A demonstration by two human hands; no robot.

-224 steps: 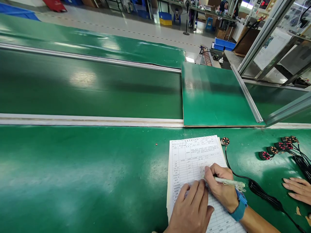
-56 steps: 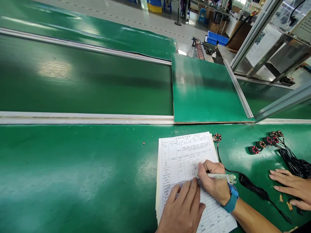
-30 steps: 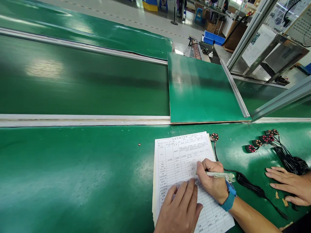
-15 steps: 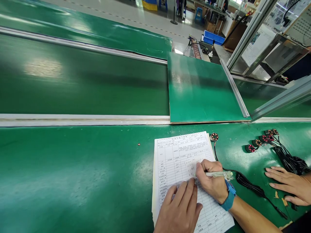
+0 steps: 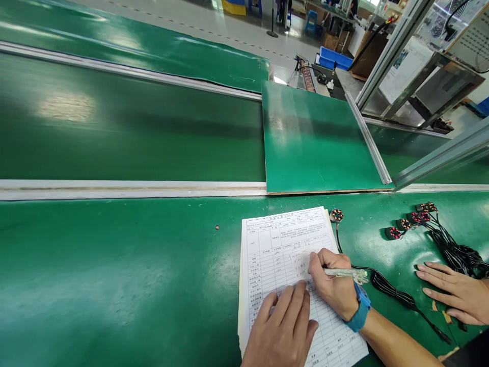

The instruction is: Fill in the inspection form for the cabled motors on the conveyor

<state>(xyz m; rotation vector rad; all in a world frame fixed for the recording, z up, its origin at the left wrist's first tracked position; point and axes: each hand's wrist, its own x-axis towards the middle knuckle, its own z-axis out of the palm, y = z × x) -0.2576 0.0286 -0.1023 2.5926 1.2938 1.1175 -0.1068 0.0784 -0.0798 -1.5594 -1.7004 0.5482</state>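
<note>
My left hand [image 5: 281, 326] lies with its fingers stretched out on the lower left part of a printed form [image 5: 263, 244], on top of a few sheets. In my right hand [image 5: 334, 283] is a pale pen [image 5: 342, 273], its tip hidden by the fingers, at handwritten figures in the form's middle column. A blue watch [image 5: 359, 308] is on the right wrist. Just beyond the form's upper right corner lies a small round coil part [image 5: 336, 215] with copper windings; its black cable [image 5: 393, 293] runs down past my right hand.
Another person's hand [image 5: 454, 291] rests on the green table [image 5: 133, 275] at right, beside bundled black cables [image 5: 460, 255] with several coil parts [image 5: 415, 218]. Behind are a raised green board [image 5: 321, 142] and a metal frame post [image 5: 439, 155]. A small brown crumb [image 5: 217, 227] lies left of the form.
The view has shifted very slightly. My right hand stays at nearly the same place on the form with the pen, and my left hand has not moved. A dark shape at the upper right edge is gone.
</note>
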